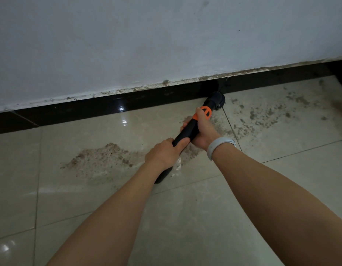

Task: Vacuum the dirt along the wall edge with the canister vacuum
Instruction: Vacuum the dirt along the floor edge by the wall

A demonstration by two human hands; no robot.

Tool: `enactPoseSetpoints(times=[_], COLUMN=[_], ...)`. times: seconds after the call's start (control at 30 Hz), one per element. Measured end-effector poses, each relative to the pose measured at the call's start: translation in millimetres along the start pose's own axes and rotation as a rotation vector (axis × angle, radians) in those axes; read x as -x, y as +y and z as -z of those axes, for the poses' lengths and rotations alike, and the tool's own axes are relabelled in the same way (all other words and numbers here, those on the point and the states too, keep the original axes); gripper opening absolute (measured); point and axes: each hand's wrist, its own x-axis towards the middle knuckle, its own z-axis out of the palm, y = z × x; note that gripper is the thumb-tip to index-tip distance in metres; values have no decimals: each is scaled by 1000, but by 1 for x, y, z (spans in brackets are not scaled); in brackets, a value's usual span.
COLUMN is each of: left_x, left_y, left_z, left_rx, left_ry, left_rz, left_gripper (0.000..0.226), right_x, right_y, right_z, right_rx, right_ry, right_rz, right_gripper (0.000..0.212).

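Vacuum wand point(187, 131): one, gripped by two hands, left hand point(163, 155), right hand point(203, 129).

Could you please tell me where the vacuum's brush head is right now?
In the head view, the round black brush head sits right of centre, against the dark skirting strip, just beyond the right hand.

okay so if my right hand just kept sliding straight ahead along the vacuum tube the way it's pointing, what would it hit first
Probably the round black brush head on the tube, just past the orange collar your right hand grips. Behind it stands the dark baseboard.
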Motion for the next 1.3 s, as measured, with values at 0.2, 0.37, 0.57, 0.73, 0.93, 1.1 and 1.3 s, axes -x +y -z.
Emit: enactPoseSetpoints(times=[0.2, 0.37, 0.57, 0.73, 0.93, 1.1, 1.3], left_x=[7, 18, 34, 49, 78, 106, 162], left_y=[12, 9, -5, -5, -34, -76, -152], left_z=[-14, -14, -15, -10, 18, 44, 60], left_rx=[30, 57, -13, -48, -98, -75, 0], left_ry=[32, -11, -59, 50, 154, 257, 478], left_rz=[-68, -133, -144, -174, -133, -51, 226], left_gripper=[60, 54, 52, 57, 57, 55, 65], right_x=[8, 23, 38, 50, 64, 77, 107], right_y=[-12, -5, 16, 19, 47, 93, 171], right_z=[12, 19, 26, 19, -13, -64, -127], right_rx=[19, -21, -69, -90, -125, -29, 133], right_ry=[10, 70, 125, 50, -62, -107, -239], right_rz=[-15, -22, -14, 65, 6, -19, -86], right_gripper=[33, 30, 29, 27, 31, 32, 25])
